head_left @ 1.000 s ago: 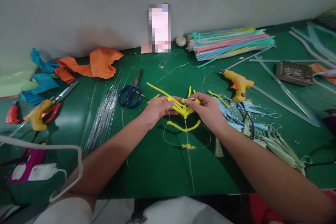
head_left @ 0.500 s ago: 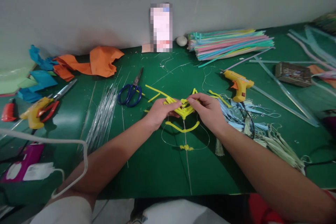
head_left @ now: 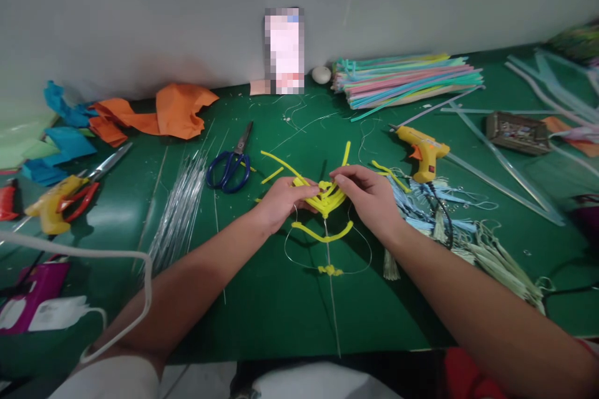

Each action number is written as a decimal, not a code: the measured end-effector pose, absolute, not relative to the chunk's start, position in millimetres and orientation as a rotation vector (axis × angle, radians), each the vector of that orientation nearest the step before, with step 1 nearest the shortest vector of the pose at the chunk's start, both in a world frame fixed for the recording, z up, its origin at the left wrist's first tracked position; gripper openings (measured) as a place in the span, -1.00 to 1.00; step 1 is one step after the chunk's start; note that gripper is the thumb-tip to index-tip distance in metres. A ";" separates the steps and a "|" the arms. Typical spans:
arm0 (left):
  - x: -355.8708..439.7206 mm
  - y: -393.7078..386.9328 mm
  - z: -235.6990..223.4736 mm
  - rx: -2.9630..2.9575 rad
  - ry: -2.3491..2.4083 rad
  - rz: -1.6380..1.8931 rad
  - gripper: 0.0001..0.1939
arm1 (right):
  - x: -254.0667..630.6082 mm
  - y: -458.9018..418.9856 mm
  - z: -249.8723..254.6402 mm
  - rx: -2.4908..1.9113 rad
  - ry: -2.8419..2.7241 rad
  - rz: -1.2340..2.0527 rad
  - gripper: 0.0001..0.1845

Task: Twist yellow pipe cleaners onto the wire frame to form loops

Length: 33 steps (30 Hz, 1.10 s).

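Note:
Between my hands is a yellow pipe-cleaner shape [head_left: 326, 204] of bent strands meeting in a point at the bottom, on a thin wire stem. My left hand [head_left: 286, 201] pinches its left side, thumb across the front. On the right, my right hand [head_left: 364, 192] has thumb and forefinger closed on its upright right strands. Below hang a curved yellow pipe-cleaner piece [head_left: 326, 239] and a small yellow cluster [head_left: 330, 270] on a clear wire loop. Loose yellow pieces lie near my left hand, beside blue-handled scissors [head_left: 229, 169].
Clear wires [head_left: 178, 215] lie left, near a yellow glue gun [head_left: 53, 199] and orange paper [head_left: 182, 109]. A pipe-cleaner bundle [head_left: 407, 81], another glue gun [head_left: 423, 153], blue and pale green tassels [head_left: 500, 259] and a small box [head_left: 517, 132] lie right. A phone [head_left: 284, 50] leans on the wall.
A yellow strand at the right of the shape now stands straighter and taller above my right fingers. Both hands keep their hold; the whole view has shifted slightly.

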<state>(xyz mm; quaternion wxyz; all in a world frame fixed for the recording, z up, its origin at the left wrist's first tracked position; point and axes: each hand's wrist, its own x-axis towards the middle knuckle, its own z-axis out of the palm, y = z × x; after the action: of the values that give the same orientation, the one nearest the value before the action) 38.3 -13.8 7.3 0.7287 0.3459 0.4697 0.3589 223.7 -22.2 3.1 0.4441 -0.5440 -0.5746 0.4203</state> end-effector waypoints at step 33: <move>30.8 -8.3 11.5 0.732 1.053 0.720 -0.86 | 232.1 -11.1 5.2 -1.076 -0.944 1.755 -0.63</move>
<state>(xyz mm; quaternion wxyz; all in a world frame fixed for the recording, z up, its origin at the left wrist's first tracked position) 30.8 -8.3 11.5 0.7417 0.3338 0.4802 0.3284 232.1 -11.1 5.2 0.4246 -0.4301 -0.3774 0.7016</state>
